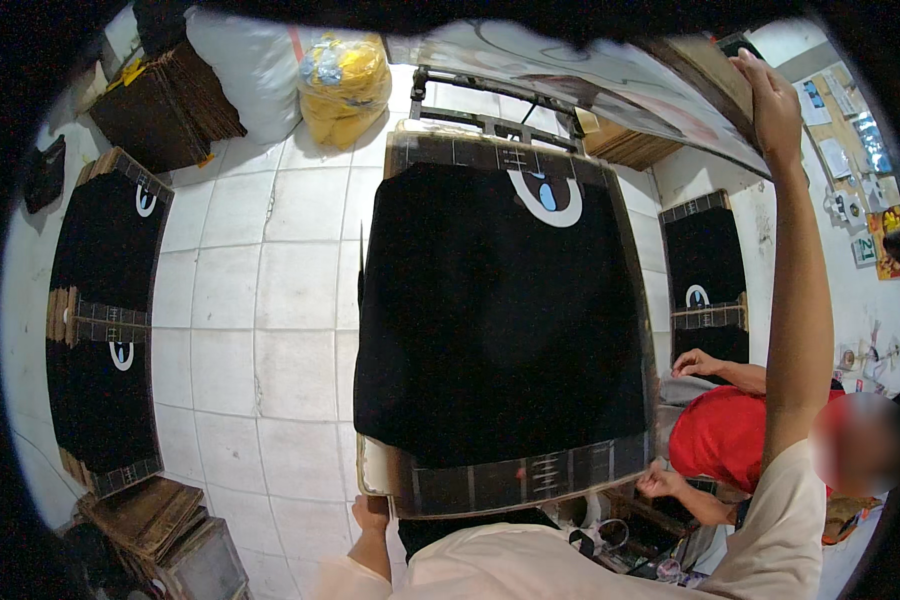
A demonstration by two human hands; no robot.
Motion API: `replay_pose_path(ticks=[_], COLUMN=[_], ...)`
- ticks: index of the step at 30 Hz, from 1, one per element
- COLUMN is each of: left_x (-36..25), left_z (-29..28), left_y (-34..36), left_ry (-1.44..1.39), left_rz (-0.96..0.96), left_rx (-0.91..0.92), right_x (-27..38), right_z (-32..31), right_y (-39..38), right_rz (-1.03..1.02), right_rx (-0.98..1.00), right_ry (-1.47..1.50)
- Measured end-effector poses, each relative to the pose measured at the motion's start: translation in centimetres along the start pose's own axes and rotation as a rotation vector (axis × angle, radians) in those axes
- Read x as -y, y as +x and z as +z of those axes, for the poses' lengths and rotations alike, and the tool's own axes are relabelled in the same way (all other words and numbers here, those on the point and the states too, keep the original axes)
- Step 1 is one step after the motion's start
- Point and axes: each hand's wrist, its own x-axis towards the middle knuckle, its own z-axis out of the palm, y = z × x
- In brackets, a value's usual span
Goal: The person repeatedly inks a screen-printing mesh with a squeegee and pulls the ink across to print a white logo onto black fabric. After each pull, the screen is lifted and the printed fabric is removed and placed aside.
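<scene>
A black fabric piece (500, 320) is stretched over a flat board (490, 485) in front of me. A printed white, black and blue eye shape (548, 195) sits near its far edge. My right hand (770, 100) is raised at the far right, closed around the wooden edge of a tilted screen printing frame (610, 70). That frame stands lifted above the board's far end. My left hand (372, 512) is at the board's near left corner, with its fingers hidden by the board.
At right, a person in a red top (720, 435) has one hand (660, 480) by the board's near right corner. More black fabric on boards (110, 230) lies along the left wall, and other pieces (705, 250) at right. Stacked boards (170, 100) and a yellow bag (345, 90) stand behind.
</scene>
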Motion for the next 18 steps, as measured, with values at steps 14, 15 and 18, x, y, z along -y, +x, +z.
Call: replay_pose_path(ticks=[14,15,18], left_x=[-20.0,-20.6,-21.5], left_z=[-31.2,-35.2,-46.6], left_y=[4.7,2.6,-5.7], left_ry=[0.439,0.421,0.366], left_rz=[-0.185,-0.201,-0.147], left_rx=[-0.569,-0.561,-0.667], right_x=[5.9,6.0,6.0], right_z=[-0.9,-1.1,-1.6], right_y=[-2.5,-2.8,-3.2], right_rz=[0.072,0.120,0.140], right_rx=[-0.073,-0.066,0.011], right_ry=[-0.026,-0.064,-0.114])
